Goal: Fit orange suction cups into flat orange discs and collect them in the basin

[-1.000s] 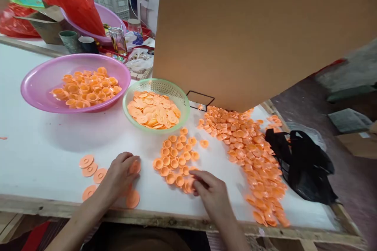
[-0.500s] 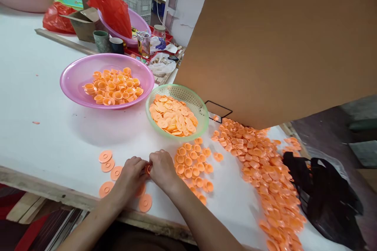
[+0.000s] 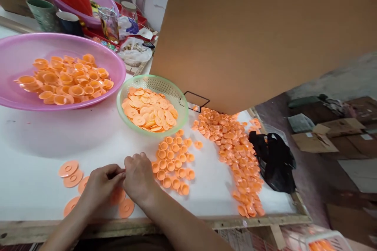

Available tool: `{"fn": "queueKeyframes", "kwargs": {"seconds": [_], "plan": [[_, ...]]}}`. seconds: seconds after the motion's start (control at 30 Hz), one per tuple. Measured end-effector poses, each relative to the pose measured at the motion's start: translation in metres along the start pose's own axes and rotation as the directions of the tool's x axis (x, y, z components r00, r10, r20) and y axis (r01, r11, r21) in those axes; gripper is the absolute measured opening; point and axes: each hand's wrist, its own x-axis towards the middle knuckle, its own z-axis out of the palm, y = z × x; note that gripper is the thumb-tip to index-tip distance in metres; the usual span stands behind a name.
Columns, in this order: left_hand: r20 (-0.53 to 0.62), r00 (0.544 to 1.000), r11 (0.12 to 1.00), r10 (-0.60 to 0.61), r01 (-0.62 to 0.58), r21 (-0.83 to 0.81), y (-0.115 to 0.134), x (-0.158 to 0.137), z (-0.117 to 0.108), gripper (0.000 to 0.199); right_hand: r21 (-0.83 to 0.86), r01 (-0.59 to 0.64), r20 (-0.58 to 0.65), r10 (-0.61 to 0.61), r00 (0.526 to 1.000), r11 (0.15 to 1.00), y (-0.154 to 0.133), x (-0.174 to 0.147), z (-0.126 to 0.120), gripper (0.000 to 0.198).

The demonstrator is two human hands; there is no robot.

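Far L: pink basin (image 3: 17, 53) on the bench (image 3: 44, 137), w/ a pile of orange cups (image 3: 66, 78) inside, mostly lying tilted. Behind it, a green mug (image 3: 43, 17), then a dark mug (image 3: 70, 26) beside it. Nearer the front edge, L of the hands: several flat orange discs (image 3: 73, 179), some overlapping, each w/ a small raised ring in the ctr.

L hand (image 3: 101, 184) is over more discs, palm down; its fingers are bent & pinched in twd the R hand (image 3: 140, 178). R hand's fingers are curled, meeting the L ones. Contact spot mostly hidden, so can't tell what, if anything, they grip. One disc (image 3: 126, 208) lies flat just below the hands, nr the front edge.

Behind R hand: green colander (image 3: 172, 90), holding lots of flat discs. Just R of R hand, a loose cluster of orange cups (image 3: 170, 155), most w/ openings up. Brown cardboard panel (image 3: 250, 35) rises behind. Next, a long heap of orange cups (image 3: 238, 160) down the bench's R side, then a black bag (image 3: 273, 162) at the R edge. Far R, cardboard boxes (image 3: 313, 141) on the floor.
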Motion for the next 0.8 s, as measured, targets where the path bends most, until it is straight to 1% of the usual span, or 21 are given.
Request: {"fn": "queueKeyframes", "kwargs": {"seconds": [0.13, 0.2, 0.27, 0.33, 0.37, 0.4, 0.43, 0.47, 0.5, 0.53, 0.57, 0.6, 0.63, 0.67, 0.7, 0.73, 0.77, 0.8], "plan": [[0.020, 1.000, 0.998, 0.010, -0.011, 0.054, -0.005, 0.004, -0.003, 0.025, -0.024, 0.014, 0.018, -0.014, 1.000, 1.000, -0.003, 0.004, 0.002, 0.019], [0.056, 0.998, 0.998, 0.024, -0.027, 0.050, -0.005, 0.003, -0.005, 0.027, -0.028, 0.040, 0.011, -0.040, 0.999, 0.999, -0.002, 0.004, 0.001, 0.019], [0.081, 0.997, 0.998, 0.019, -0.023, 0.052, -0.005, 0.002, -0.007, 0.030, -0.004, 0.096, -0.007, -0.096, 0.995, 0.995, 0.003, -0.001, -0.001, 0.016], [0.061, 0.998, 0.998, -0.006, 0.002, 0.068, -0.002, 0.001, -0.006, 0.034, 0.097, 0.156, -0.091, -0.147, 0.985, 0.983, 0.016, -0.012, -0.006, 0.015], [0.036, 0.999, 0.998, -0.019, 0.017, 0.067, 0.001, 0.001, -0.003, 0.036, 0.173, 0.173, -0.170, -0.143, 0.975, 0.970, 0.028, -0.021, -0.010, 0.017], [0.010, 0.999, 0.998, -0.032, 0.032, 0.053, 0.005, 0.003, 0.001, 0.038, 0.255, 0.167, -0.264, -0.097, 0.960, 0.953, 0.044, -0.033, -0.014, 0.022], [-0.009, 0.999, 0.999, -0.043, 0.043, 0.017, 0.010, 0.005, 0.006, 0.040, 0.331, 0.138, -0.359, -0.010, 0.933, 0.933, 0.064, -0.046, -0.019, 0.026], [-0.020, 0.999, 0.998, -0.047, 0.046, -0.037, 0.016, 0.009, 0.012, 0.042, 0.392, 0.079, -0.430, 0.107, 0.896, 0.917, 0.089, -0.062, -0.024, 0.028], [-0.030, 0.999, 0.995, -0.040, 0.037, -0.093, 0.023, 0.013, 0.019, 0.045, 0.436, -0.026, -0.480, 0.257, 0.839, 0.899, 0.117, -0.079, -0.028, 0.029], [-0.055, 0.998, 0.992, -0.016, 0.009, -0.129, 0.031, 0.017, 0.027, 0.046, 0.438, -0.153, -0.527, 0.391, 0.754, 0.886, 0.147, -0.097, -0.031, 0.029], [-0.091, 0.995, 0.990, 0.035, -0.047, -0.133, 0.037, 0.021, 0.034, 0.047, 0.413, -0.305, -0.562, 0.504, 0.655, 0.858, 0.178, -0.116, -0.031, 0.033], [-0.130, 0.985, 0.986, 0.117, -0.131, -0.103, 0.044, 0.023, 0.040, 0.045, 0.376, -0.472, -0.577, 0.600, 0.553, 0.797, 0.208, -0.135, -0.030, 0.039], [-0.142, 0.963, 0.971, 0.229, -0.237, -0.042, 0.048, 0.024, 0.045, 0.041, 0.347, -0.635, -0.581, 0.690, 0.432, 0.690, 0.234, -0.153, -0.026, 0.046], [-0.116, 0.929, 0.936, 0.352, -0.350, 0.037, 0.052, 0.024, 0.050, 0.036, 0.340, -0.744, -0.560, 0.759, 0.332, 0.576, 0.257, -0.170, -0.019, 0.052], [-0.056, 0.886, 0.885, 0.461, -0.453, 0.112, 0.053, 0.024, 0.053, 0.030, 0.330, -0.798, -0.518, 0.803, 0.293, 0.504, 0.274, -0.185, -0.010, 0.055], [0.019, 0.844, 0.830, 0.536, -0.531, 0.169, 0.053, 0.022, 0.054, 0.025, 0.314, -0.817, -0.484, 0.822, 0.300, 0.484, 0.284, -0.196, 0.000, 0.056], [0.083, 0.815, 0.789, 0.574, -0.577, 0.210, 0.052, 0.021, 0.055, 0.021, 0.300, -0.804, -0.467, 0.814, 0.347, 0.514, 0.289, -0.204, 0.011, 0.053], [0.113, 0.805, 0.768, 0.583, -0.591, 0.246, 0.049, 0.020, 0.054, 0.019, 0.285, -0.764, -0.473, 0.779, 0.412, 0.578, 0.289, -0.209, 0.021, 0.049]]}}
